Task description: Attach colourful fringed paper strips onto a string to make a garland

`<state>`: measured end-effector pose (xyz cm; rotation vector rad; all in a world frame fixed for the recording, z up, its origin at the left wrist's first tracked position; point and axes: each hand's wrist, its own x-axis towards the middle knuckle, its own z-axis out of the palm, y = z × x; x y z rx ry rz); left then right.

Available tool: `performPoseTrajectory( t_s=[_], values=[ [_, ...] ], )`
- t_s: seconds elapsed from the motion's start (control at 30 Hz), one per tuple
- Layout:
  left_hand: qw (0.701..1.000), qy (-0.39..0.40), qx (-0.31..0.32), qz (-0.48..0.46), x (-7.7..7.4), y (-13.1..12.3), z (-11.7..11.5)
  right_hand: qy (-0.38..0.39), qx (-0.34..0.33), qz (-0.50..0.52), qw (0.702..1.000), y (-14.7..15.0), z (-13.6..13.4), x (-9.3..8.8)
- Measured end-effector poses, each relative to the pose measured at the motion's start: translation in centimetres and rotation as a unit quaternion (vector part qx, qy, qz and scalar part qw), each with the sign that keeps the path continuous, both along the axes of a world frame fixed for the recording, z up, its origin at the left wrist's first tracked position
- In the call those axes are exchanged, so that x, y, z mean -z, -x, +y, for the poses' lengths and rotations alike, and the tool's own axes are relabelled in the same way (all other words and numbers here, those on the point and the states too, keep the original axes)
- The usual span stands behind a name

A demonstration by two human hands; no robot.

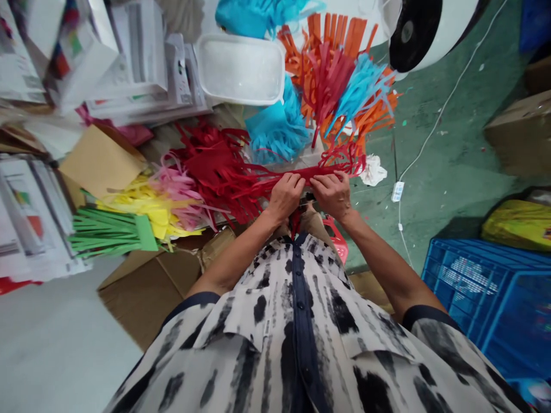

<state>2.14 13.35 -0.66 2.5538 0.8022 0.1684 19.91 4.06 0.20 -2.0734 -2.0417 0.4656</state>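
Note:
My left hand (285, 197) and my right hand (331, 195) pinch a band of red paper fringe (301, 175) in front of my body, close together. Its cut strands trail left into a heap of red fringe (210, 163). Further left lie pink fringe (178, 192), yellow fringe (146, 209) and green fringe (107, 232). Above my hands are blue fringe (278, 123) and a mixed orange and red bunch (336, 74). Crumpled white paper (372, 170) sits just beyond my right hand.
A translucent plastic tub (239, 69) stands behind the fringe. Stacked printed sheets (30, 212) lie at the left, above flattened cardboard (146, 292). A blue plastic crate (486, 304) sits at the right on the green floor (447, 155), where a white cable (430, 126) runs.

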Motion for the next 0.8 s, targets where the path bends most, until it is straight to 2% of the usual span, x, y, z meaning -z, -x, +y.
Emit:
performPoseTrajectory(
  t_s=[0.13,0.23,0.4,0.53,0.67,0.8],
  values=[
    [1.000,-0.014,0.015,-0.012,-0.4,0.4,0.3,-0.029,-0.011,-0.034,0.999,0.1,0.5,0.1],
    [1.000,-0.017,0.010,-0.013,-0.5,0.3,0.2,-0.022,-0.022,-0.042,0.999,0.1,0.9,0.2],
    [0.999,-0.019,-0.025,-0.009,0.5,-0.3,-0.1,-0.017,-0.022,-0.043,0.999,0.0,1.3,0.1],
    [0.999,-0.005,-0.041,-0.023,1.0,0.5,0.0,-0.019,0.000,-0.046,0.999,-0.6,1.7,-0.2],
    [0.995,0.020,-0.083,-0.041,0.5,2.2,0.5,-0.005,-0.006,-0.031,0.999,-1.4,2.3,-0.8],
    [0.993,0.056,-0.101,-0.039,-0.3,2.7,1.3,0.028,0.012,-0.015,0.999,-1.7,3.3,-1.1]
  ],
)
